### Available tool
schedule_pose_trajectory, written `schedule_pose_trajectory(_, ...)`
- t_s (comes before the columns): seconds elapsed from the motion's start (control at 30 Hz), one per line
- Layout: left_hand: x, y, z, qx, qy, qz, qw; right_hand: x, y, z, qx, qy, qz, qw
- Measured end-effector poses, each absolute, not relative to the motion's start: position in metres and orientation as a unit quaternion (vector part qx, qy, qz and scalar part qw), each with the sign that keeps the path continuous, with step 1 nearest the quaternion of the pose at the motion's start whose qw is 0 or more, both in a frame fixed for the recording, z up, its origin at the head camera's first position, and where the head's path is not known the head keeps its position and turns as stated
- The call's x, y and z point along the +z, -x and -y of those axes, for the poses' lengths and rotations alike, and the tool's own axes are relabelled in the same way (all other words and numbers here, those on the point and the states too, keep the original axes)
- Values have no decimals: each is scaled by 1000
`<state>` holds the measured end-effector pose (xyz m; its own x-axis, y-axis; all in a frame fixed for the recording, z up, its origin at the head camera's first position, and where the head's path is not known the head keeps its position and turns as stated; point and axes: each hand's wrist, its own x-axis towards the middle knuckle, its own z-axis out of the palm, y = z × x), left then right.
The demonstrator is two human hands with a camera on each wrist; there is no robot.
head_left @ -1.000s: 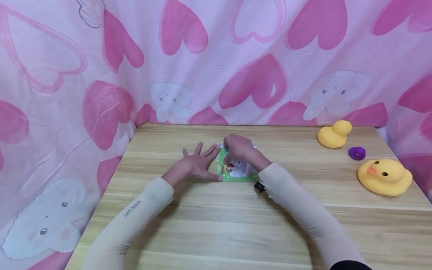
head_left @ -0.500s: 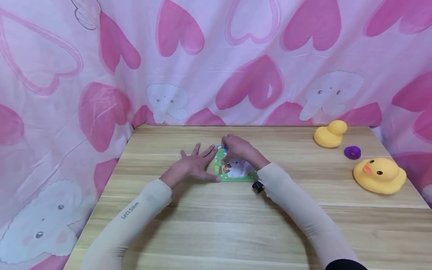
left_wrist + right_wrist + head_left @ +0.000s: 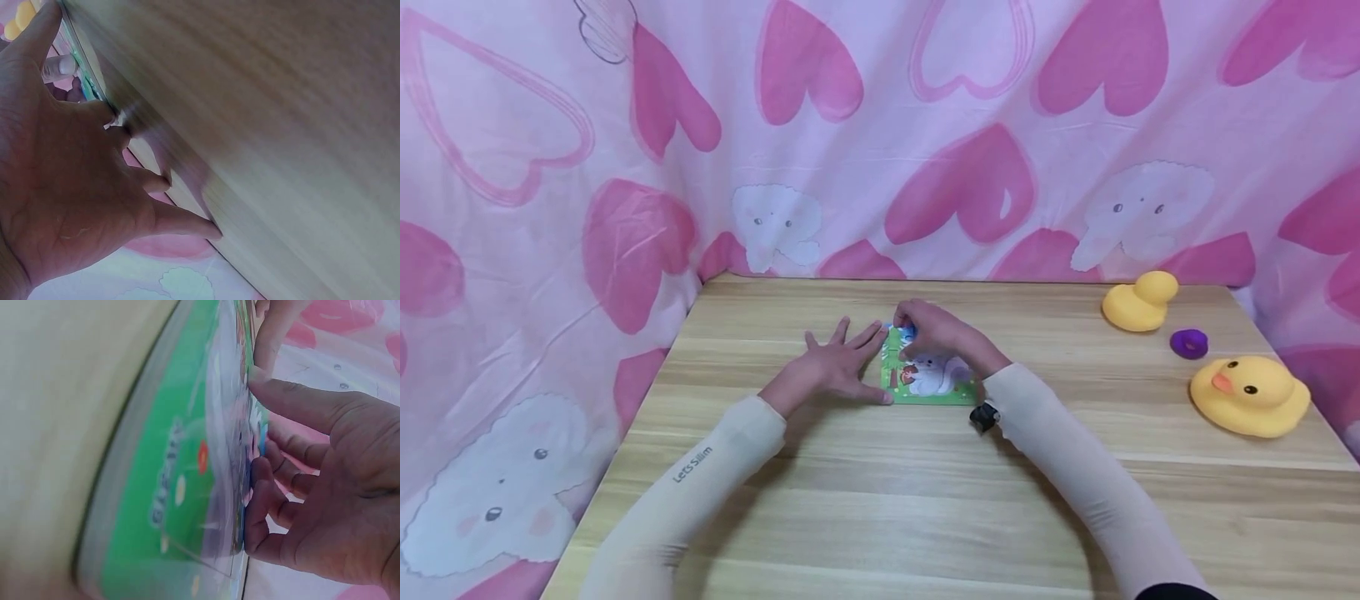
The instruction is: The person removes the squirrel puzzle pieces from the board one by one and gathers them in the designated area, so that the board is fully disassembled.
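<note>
A small square picture board (image 3: 928, 392) lies flat on the table, with a green border and a pale cartoon animal printed on it. A thin curved line crosses its surface in the right wrist view. My left hand (image 3: 833, 367) rests on the table with spread fingers, the thumb and a fingertip at the board's left edge. From above, my right hand (image 3: 936, 329) bends its fingers down to the board's upper left part, thumb and fingertips touching the surface apart from each other. Whether a loose piece is between them is hidden. The hand covers the board's upper right.
On the right of the wooden table (image 3: 880, 500) stand a yellow rubber duck (image 3: 1138, 302), a purple ring-like item (image 3: 1189, 343) and a larger yellow duck (image 3: 1251, 396). A pink heart-patterned curtain (image 3: 955, 183) hangs behind the table's back edge.
My right hand has shifted slightly to the right, and a blue part of the picture now shows between thumb and fingers. The left hand stays in place.
</note>
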<state>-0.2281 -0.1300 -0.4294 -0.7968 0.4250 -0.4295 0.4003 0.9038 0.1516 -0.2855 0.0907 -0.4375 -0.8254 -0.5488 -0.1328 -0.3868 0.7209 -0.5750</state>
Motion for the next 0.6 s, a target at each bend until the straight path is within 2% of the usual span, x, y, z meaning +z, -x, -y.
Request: schedule_pose_trajectory(0.6,-428,227,131,33,-217,-946,240,-432,291,-94,-265,272,-910,166)
